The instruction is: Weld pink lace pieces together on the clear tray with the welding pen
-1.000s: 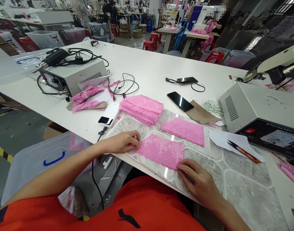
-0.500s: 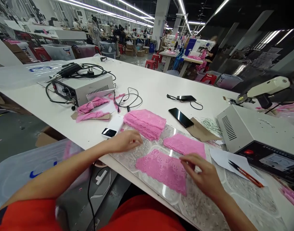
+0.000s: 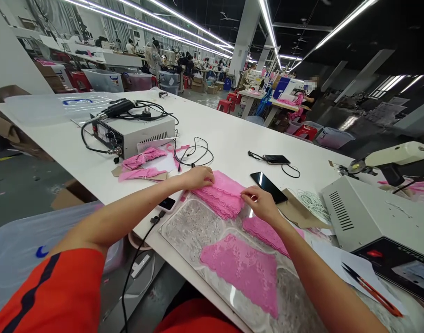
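A thick stack of pink lace pieces (image 3: 220, 203) lies on the patterned mat (image 3: 187, 222). At its left far edge, my left hand (image 3: 199, 177) pinches the top piece. My right hand (image 3: 262, 202) pinches the right edge of that same piece, its fingertips closed on the corner, which looks slightly raised. Nearer my body a single pink lace piece (image 3: 241, 268) lies flat with its scalloped edge to the left. A smaller lace pile (image 3: 267, 233) sits partly behind my right forearm.
A grey control box (image 3: 138, 134) with a cabled handpiece stands left; another machine box (image 3: 378, 208) is at right. Orange-handled thread snips (image 3: 373, 291) rest on white paper. A black phone (image 3: 269, 187) lies beyond my right hand, with brown card (image 3: 302, 210) beside it.
Both hands have moved forward to the lace stack, from the mat and the single piece's right corner, and pinch the top piece. The view has shifted slightly.
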The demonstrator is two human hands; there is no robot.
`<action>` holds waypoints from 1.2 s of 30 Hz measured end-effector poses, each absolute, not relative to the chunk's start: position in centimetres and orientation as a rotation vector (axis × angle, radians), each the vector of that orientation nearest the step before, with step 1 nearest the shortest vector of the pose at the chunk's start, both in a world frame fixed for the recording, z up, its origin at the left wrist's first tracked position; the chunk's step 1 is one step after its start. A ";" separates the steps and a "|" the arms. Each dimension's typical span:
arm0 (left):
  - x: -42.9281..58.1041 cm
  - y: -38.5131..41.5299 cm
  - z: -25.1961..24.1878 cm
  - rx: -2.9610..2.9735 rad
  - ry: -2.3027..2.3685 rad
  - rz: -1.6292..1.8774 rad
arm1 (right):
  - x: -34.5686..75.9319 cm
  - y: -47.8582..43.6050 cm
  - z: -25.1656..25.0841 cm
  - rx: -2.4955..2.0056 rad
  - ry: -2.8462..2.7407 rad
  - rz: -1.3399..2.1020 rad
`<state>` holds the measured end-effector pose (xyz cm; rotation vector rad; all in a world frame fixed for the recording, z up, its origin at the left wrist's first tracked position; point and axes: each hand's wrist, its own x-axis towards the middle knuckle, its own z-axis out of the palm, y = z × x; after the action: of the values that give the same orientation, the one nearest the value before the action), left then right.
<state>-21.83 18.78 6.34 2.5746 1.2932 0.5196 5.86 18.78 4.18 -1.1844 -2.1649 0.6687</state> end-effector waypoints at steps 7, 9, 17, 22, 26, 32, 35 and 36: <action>-22.1 19.5 6.7 2.585 1.248 0.479 | 6.0 19.6 5.2 -1.283 -2.142 0.930; -22.1 19.6 6.8 2.599 1.247 0.463 | 6.0 19.6 5.4 -1.296 -2.129 1.005; -20.8 18.2 6.7 2.659 1.421 0.449 | 6.3 20.2 6.0 -1.298 -2.071 1.156; -18.8 17.7 5.7 2.709 1.606 0.504 | 6.3 20.4 6.3 -1.273 -2.058 1.133; -19.0 18.1 5.9 2.729 1.652 0.536 | 7.1 19.4 7.7 -1.291 -2.021 1.093; -19.2 14.9 6.4 2.947 1.352 0.806 | 11.4 15.4 9.4 -1.158 -2.133 0.983; -17.9 10.7 5.5 3.128 1.013 0.894 | 13.9 12.0 9.1 -1.107 -2.276 1.017; -17.4 9.1 5.0 3.156 0.901 0.860 | 14.6 10.8 8.9 -1.108 -2.326 1.051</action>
<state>-17.36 9.15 4.98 3.1562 0.9012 0.8603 14.62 10.84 8.86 -1.1085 -2.3262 1.0507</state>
